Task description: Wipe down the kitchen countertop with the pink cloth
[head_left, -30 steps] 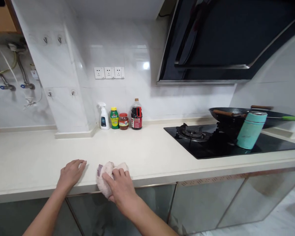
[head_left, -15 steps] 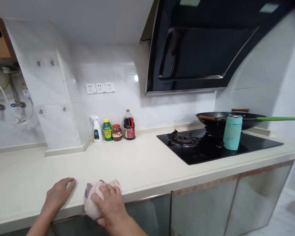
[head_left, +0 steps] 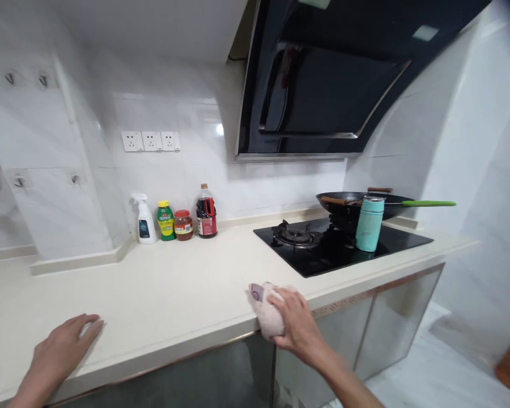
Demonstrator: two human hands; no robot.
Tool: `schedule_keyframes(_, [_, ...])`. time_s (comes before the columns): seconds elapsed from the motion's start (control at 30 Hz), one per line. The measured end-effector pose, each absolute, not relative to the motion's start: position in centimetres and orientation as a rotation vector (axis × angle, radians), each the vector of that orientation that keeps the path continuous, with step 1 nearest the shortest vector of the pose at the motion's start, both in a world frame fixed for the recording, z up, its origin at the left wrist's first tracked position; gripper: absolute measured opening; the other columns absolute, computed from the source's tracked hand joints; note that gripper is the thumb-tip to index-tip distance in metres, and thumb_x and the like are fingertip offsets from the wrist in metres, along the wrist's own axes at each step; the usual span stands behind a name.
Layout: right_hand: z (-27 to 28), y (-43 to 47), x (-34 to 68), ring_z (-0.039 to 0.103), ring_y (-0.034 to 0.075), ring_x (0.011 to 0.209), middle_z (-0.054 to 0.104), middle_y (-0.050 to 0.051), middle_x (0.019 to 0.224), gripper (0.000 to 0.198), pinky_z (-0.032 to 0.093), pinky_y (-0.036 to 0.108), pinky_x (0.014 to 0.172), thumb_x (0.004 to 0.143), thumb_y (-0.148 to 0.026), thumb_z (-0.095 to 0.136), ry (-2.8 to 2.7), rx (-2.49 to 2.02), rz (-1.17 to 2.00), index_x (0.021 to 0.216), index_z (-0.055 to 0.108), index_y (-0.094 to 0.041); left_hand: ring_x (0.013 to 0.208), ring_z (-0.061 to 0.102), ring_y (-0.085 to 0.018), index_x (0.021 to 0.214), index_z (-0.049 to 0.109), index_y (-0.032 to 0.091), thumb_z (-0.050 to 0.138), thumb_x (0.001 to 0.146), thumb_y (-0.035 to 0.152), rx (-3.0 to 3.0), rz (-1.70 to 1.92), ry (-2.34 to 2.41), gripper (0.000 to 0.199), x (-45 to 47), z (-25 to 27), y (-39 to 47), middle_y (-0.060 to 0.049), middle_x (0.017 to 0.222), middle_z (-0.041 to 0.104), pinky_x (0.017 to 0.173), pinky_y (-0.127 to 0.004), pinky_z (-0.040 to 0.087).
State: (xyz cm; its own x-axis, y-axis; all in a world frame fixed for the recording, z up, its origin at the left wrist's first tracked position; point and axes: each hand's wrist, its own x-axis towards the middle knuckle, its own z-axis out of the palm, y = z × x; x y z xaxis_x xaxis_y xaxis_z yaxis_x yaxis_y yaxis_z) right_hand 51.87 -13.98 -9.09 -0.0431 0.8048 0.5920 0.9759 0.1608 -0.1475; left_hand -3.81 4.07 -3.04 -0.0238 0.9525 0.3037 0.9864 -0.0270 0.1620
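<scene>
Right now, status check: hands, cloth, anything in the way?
Right grip closed on pale cloth. Cloth lapping over front edge of counter. Left grip holding nothing visible. Nearest obstacle: stove, apart from cloth.

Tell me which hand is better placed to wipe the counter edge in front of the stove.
Right, most likely: the right hand has its grip on the cloth at the counter's front edge, near the stove. The left hand is empty and much farther left.
</scene>
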Motion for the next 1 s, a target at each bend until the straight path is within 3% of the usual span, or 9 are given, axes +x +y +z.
schedule_keyframes(0.1, [-9.0, -15.1, 57.4, 0.024, 0.035, 0.145, 0.035, 0.011, 0.155, 0.086, 0.014, 0.064, 0.118, 0.058, -0.024, 0.070, -1.757, -1.904, -0.447, 0.140, 0.045, -0.026, 0.131, 0.055, -0.027, 0.115, 0.068, 0.031, 0.024, 0.090, 0.060, -2.130, -0.472, -2.095, 0.058, -3.9, -3.3, 4.4, -0.004, 0.141, 0.064, 0.110, -0.041, 0.039])
schedule_keyframes(0.23, [-9.2, -16.2, 64.0, 0.022, 0.035, 0.146, 0.035, 0.013, 0.154, 0.079, 0.027, 0.057, 0.117, 0.062, -0.025, 0.065, -1.654, -1.973, -0.447, 0.139, 0.045, -0.022, 0.128, 0.057, -0.028, 0.116, 0.067, 0.032, 0.027, 0.090, 0.061, -2.133, -0.469, -2.085, 0.056, -3.8, -3.1, 4.3, -0.003, 0.139, 0.065, 0.108, -0.042, 0.040])
schedule_keyframes(0.4, [-9.6, -17.6, 69.4, 0.026, 0.032, 0.145, 0.040, 0.016, 0.149, 0.068, 0.022, 0.053, 0.121, 0.064, -0.027, 0.053, -1.408, -1.823, -0.287, 0.131, 0.046, -0.018, 0.128, 0.056, -0.027, 0.115, 0.066, 0.033, 0.030, 0.091, 0.057, -2.110, -0.491, -2.096, 0.050, -3.5, -3.2, 4.1, 0.000, 0.139, 0.065, 0.108, -0.042, 0.039])
schedule_keyframes(0.47, [-9.2, -18.3, 69.9, 0.035, 0.034, 0.140, 0.043, 0.017, 0.145, 0.067, 0.027, 0.054, 0.118, 0.064, -0.031, 0.048, -1.325, -1.814, -0.220, 0.130, 0.046, -0.017, 0.128, 0.056, -0.027, 0.116, 0.066, 0.032, 0.032, 0.092, 0.056, -2.117, -0.505, -2.094, 0.049, -3.4, -3.3, 4.1, -0.002, 0.141, 0.064, 0.108, -0.042, 0.039])
schedule_keyframes(0.57, [-7.7, -20.0, 68.7, 0.056, 0.033, 0.118, 0.057, 0.016, 0.129, 0.067, 0.047, 0.050, 0.103, 0.067, -0.036, 0.046, -1.323, -1.810, -0.122, 0.131, 0.046, -0.016, 0.127, 0.056, -0.028, 0.116, 0.068, 0.030, 0.033, 0.093, 0.055, -2.136, -0.534, -2.083, 0.049, -3.4, -3.4, 4.1, -0.004, 0.141, 0.064, 0.106, -0.043, 0.040])
schedule_keyframes(0.63, [-6.0, -21.3, 66.6, 0.061, 0.030, 0.109, 0.060, 0.012, 0.124, 0.068, 0.053, 0.043, 0.094, 0.071, -0.039, 0.050, -1.348, -1.731, 0.075, 0.136, 0.044, -0.018, 0.126, 0.057, -0.029, 0.116, 0.068, 0.029, 0.034, 0.093, 0.055, -2.145, -0.545, -2.084, 0.048, -3.3, -3.2, 4.0, -0.004, 0.139, 0.064, 0.105, -0.044, 0.042])
schedule_keyframes(0.8, [-1.3, -22.6, 59.4, 0.059, 0.032, 0.115, 0.059, 0.011, 0.131, 0.073, 0.054, 0.043, 0.095, 0.083, -0.051, 0.064, -1.445, -1.443, 0.593, 0.145, 0.039, -0.023, 0.128, 0.056, -0.032, 0.118, 0.068, 0.027, 0.037, 0.095, 0.053, -2.150, -0.551, -2.113, 0.047, -2.2, -2.1, 2.5, -0.005, 0.139, 0.064, 0.107, -0.049, 0.040])
schedule_keyframes(0.93, [0.6, -18.5, 54.5, 0.058, 0.030, 0.119, 0.055, 0.012, 0.138, 0.071, 0.053, 0.042, 0.096, 0.090, -0.056, 0.059, -1.447, -1.206, 0.649, 0.148, 0.033, -0.023, 0.129, 0.055, -0.032, 0.121, 0.068, 0.023, 0.038, 0.096, 0.050, -2.181, -0.581, -2.114, 0.048, -1.2, -1.2, 1.0, -0.008, 0.139, 0.064, 0.109, -0.049, 0.038])
schedule_keyframes(1.0, [0.7, -15.3, 52.7, 0.058, 0.028, 0.118, 0.054, 0.013, 0.138, 0.066, 0.052, 0.040, 0.096, 0.095, -0.054, 0.047, -1.522, -1.256, 0.511, 0.149, 0.030, -0.021, 0.130, 0.054, -0.032, 0.119, 0.069, 0.023, 0.039, 0.095, 0.048, -2.171, -0.610, -2.112, 0.046, -1.0, -0.9, 0.5, -0.008, 0.138, 0.064, 0.108, -0.048, 0.039])
